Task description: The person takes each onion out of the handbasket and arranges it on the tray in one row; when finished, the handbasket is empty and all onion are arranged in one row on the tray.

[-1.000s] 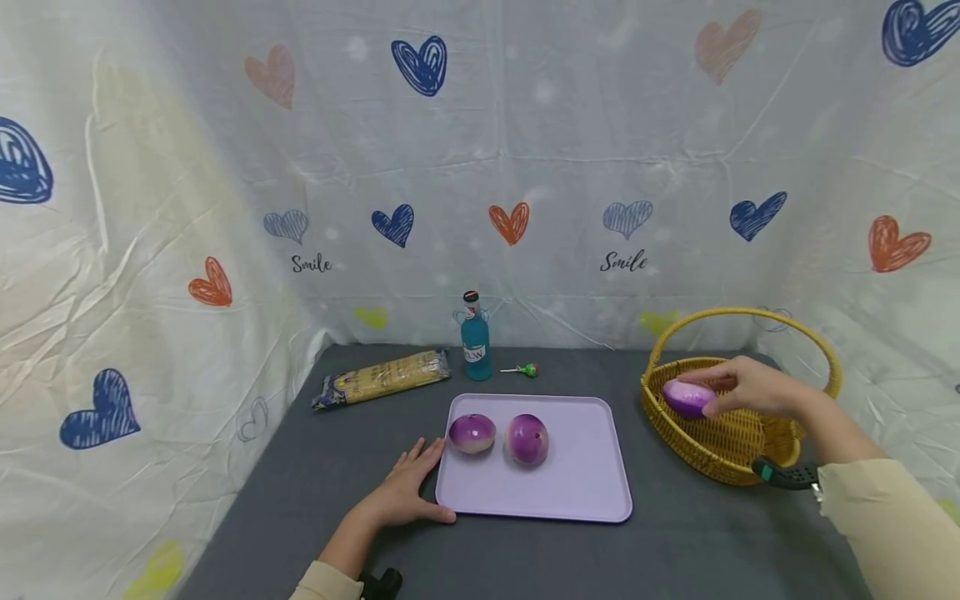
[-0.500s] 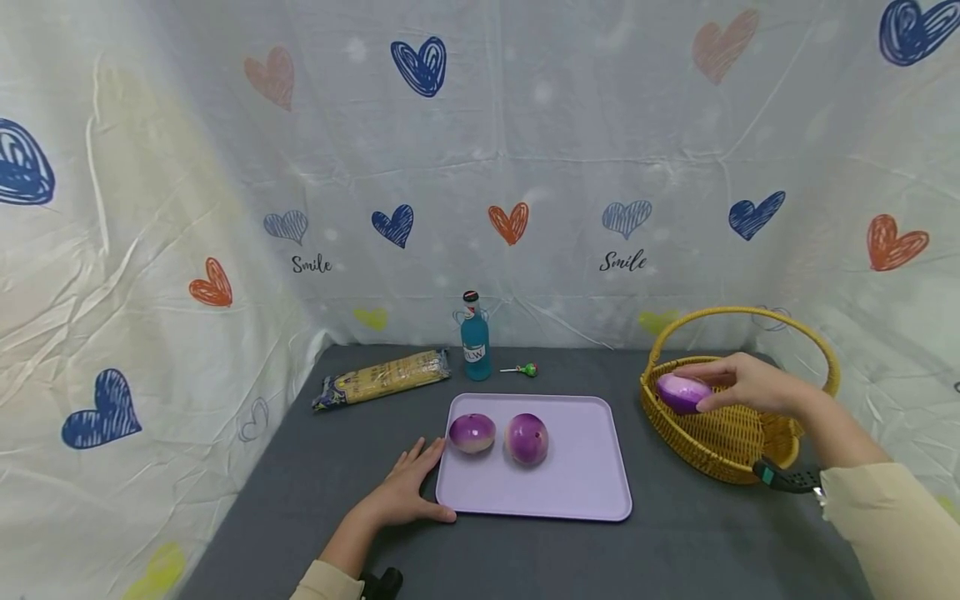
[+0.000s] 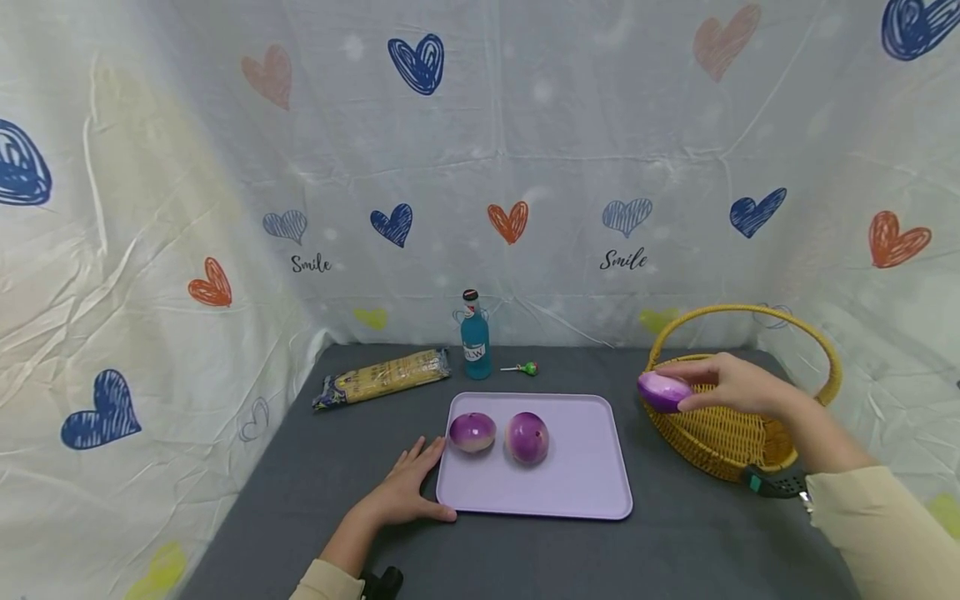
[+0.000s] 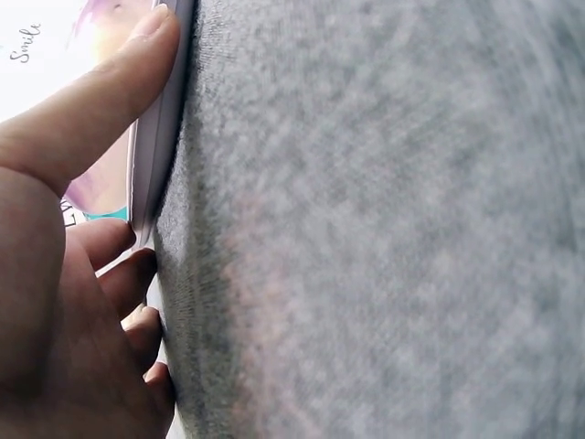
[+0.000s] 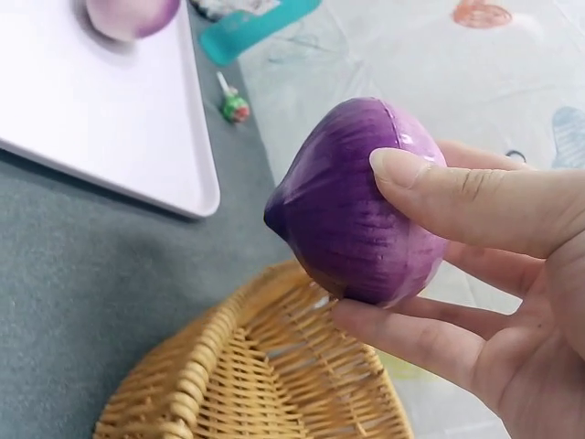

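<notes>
My right hand [image 3: 738, 385] pinches a purple onion [image 3: 663, 392] between thumb and fingers, above the left rim of the yellow wicker basket [image 3: 720, 437]. In the right wrist view, the onion [image 5: 352, 206] has a dark pointed tip turned away from the palm. My left hand [image 3: 405, 492] lies with spread fingers at the left edge of the lilac tray [image 3: 577, 483]; its thumb touches the tray's rim in the left wrist view. On the tray are two round purple-and-white vegetables, one at the left [image 3: 472, 433] and one nearer the middle [image 3: 527, 439].
Behind the tray stand a blue bottle [image 3: 476, 342] and a lollipop [image 3: 529, 368]. A long yellow packet [image 3: 386, 377] lies at the back left. The basket's tall handle [image 3: 738, 308] arches over it. A heart-printed curtain [image 3: 562, 208] hangs behind the grey table.
My right hand has carried the onion leftward, from over the basket's inside to its left rim. My left hand and the tray have stayed put.
</notes>
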Available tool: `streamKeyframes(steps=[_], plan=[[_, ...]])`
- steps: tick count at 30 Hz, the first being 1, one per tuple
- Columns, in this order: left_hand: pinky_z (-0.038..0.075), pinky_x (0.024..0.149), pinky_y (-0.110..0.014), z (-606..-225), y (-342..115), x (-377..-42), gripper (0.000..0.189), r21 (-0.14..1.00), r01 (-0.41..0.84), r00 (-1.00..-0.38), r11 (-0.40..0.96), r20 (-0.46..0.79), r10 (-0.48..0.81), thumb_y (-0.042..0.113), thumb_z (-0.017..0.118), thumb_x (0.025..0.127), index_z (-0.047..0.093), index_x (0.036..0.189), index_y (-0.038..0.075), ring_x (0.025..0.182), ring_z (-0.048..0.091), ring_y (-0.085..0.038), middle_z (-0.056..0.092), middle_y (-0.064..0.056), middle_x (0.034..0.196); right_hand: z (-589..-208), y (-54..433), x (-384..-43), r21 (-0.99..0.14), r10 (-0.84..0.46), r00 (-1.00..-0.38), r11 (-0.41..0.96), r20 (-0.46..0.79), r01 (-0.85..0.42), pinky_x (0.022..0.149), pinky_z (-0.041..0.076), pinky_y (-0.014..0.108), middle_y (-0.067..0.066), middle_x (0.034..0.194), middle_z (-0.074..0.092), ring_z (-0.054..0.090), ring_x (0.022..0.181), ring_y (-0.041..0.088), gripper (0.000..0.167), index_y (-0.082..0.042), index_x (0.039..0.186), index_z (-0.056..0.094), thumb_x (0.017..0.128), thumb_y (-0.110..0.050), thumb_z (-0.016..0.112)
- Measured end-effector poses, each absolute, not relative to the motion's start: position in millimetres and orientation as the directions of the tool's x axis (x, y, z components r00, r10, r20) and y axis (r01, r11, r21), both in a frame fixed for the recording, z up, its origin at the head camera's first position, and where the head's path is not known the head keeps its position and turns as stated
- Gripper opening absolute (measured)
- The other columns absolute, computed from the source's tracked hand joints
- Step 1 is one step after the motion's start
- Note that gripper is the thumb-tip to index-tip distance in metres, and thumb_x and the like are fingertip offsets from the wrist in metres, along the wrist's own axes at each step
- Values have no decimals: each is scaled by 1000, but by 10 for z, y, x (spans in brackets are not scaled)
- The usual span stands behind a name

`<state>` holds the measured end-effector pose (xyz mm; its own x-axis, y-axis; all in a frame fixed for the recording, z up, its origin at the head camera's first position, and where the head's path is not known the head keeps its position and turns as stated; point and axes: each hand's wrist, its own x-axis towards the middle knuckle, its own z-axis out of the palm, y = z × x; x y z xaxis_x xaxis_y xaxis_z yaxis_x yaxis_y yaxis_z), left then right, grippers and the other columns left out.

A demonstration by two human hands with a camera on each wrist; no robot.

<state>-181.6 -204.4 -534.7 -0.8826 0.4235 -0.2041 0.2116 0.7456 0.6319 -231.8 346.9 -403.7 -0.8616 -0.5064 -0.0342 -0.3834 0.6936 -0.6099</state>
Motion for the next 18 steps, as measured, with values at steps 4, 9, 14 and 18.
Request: streamKeyframes(steps=[4, 9, 14, 18], plan=[[5, 120, -68, -5340, -2048, -1820, 118, 630, 209, -881, 748, -210, 424, 59, 85, 72, 21, 163, 17, 157, 2, -39, 20, -7, 169, -4057, 3410, -2316, -615, -498, -866, 696, -40, -371, 94, 55, 35, 4, 137, 65, 62, 117, 12, 56, -27, 141, 62, 89, -40, 77], [5, 121, -67, -5335, -2047, -1836, 119, 626, 205, -879, 752, -220, 423, 61, 84, 72, 21, 163, 19, 157, 2, -38, 19, -6, 169, -4080, 3320, -2301, -640, -526, -851, 660, -20, -393, 91, 55, 29, 9, 138, 64, 62, 117, 13, 54, -21, 140, 62, 90, -34, 77], [4, 121, -67, -5342, -2045, -1850, 119, 627, 207, -878, 751, -220, 425, 60, 84, 72, 20, 163, 19, 157, 1, -38, 19, -6, 169, -4094, 3216, -2296, -650, -555, -832, 629, 7, -425, 92, 55, 26, 12, 138, 64, 63, 119, 18, 53, -19, 139, 63, 90, -31, 77], [5, 121, -67, -5357, -2050, -1845, 119, 622, 210, -878, 754, -219, 425, 60, 84, 72, 20, 163, 18, 157, 2, -39, 19, -6, 169, -4100, 3145, -2301, -655, -568, -823, 619, 9, -434, 94, 53, 23, 12, 139, 63, 62, 123, 28, 54, -18, 139, 63, 89, -32, 78]])
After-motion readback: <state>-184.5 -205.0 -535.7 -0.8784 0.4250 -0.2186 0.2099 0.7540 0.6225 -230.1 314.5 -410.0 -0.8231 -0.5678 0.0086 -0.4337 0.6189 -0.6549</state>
